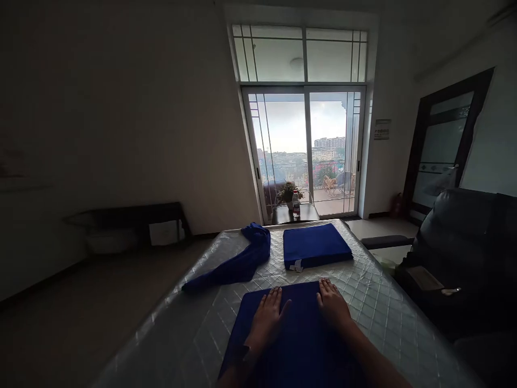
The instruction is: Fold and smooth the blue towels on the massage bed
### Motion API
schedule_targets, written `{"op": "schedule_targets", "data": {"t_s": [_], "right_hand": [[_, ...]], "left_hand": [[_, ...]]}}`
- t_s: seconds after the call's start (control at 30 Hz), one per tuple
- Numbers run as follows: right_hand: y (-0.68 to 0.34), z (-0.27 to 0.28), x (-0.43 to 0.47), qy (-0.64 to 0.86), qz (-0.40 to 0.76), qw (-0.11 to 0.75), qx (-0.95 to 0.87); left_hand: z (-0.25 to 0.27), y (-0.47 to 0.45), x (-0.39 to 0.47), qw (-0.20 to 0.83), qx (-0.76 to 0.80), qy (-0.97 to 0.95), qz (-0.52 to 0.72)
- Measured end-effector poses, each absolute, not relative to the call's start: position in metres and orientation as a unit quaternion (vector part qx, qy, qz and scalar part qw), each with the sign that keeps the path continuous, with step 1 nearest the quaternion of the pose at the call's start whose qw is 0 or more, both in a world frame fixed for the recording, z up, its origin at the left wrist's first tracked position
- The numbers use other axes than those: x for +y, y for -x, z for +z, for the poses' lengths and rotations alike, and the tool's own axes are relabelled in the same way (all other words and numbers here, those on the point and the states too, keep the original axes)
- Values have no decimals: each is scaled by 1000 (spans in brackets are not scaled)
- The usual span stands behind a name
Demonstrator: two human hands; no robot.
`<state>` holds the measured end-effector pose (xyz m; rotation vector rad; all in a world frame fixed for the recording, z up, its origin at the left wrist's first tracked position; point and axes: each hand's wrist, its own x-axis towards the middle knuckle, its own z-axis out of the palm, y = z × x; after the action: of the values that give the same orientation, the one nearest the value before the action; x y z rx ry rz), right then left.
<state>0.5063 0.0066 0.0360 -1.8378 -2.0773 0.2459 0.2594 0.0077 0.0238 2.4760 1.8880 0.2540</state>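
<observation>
A blue folded cloth (pixel 301 334) lies flat on the table right in front of me. My left hand (pixel 269 315) rests on its left part, fingers stretched out and pointing away from me. On the cloth's far right edge lies my right hand (pixel 333 304), also flat with its fingers extended. Beyond them sits a second blue cloth (pixel 317 242), folded into a neat thick rectangle with a white tag (pixel 298 265) at its near edge. To its left, a crumpled blue cloth (pixel 242 261) trails toward the table's left edge.
A quilted silvery cover (pixel 379 302) spreads over the table. Past its far end stand a chair (pixel 278 215), a potted plant (pixel 288 193) and a bottle (pixel 296 205), before a sliding glass door (pixel 278 140). A black armchair (pixel 464 242) is close on the right.
</observation>
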Motion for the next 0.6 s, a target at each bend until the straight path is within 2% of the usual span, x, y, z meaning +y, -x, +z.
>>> {"op": "schedule_targets", "data": {"t_s": [0.23,0.6], "right_hand": [[-505,38,6,655,74,169,-733],[-504,33,10,650,64,168,-738]], "left_hand": [[25,-194,1,-5,652,-754,84],[19,-187,2,6,656,-745,117]]}}
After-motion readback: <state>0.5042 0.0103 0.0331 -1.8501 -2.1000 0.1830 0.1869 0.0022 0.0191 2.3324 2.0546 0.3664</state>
